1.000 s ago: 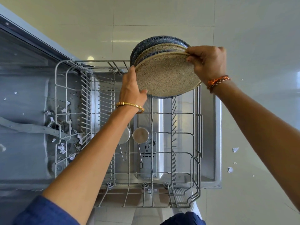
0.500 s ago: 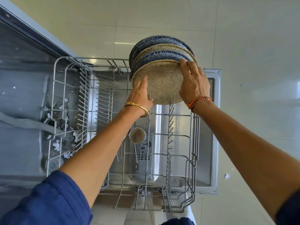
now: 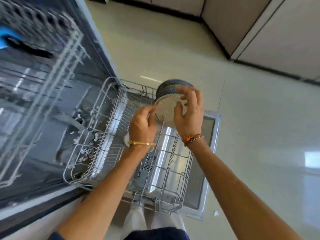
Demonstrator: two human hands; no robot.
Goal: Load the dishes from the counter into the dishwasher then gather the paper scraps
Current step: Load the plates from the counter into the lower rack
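— Pale floor tiles (image 3: 173, 49) fill the upper and right parts of the head view, with cupboard fronts (image 3: 259, 23) across the upper right corner. What sits below them?

— An open dishwasher (image 3: 43, 101) takes up the left side, and its lower rack (image 3: 110, 118) is pulled out over the dropped door (image 3: 214, 135) in the centre. Bits of paper scraps (image 3: 84, 151) lie at the left end of the rack, and one more (image 3: 216, 213) lies on the floor at lower right.

— And the plates?

— A stack of plates (image 3: 167, 108) stands on edge at the far end of the rack, just above centre: speckled beige in front, dark blue ones behind.

— How are the hands placed?

— The left hand (image 3: 142, 126) has its fingers curled against the left rim of the front plate. The right hand (image 3: 189, 113) lies over its face and right edge, fingers bent around the rim. Both appear to be gripping, though blur hides the fingertips.

— How would such plates handle?

— Likely stiff, fairly heavy as a stack, smooth-glazed and breakable. Holding them by opposite rims looks safest while they settle between the rack's prongs.
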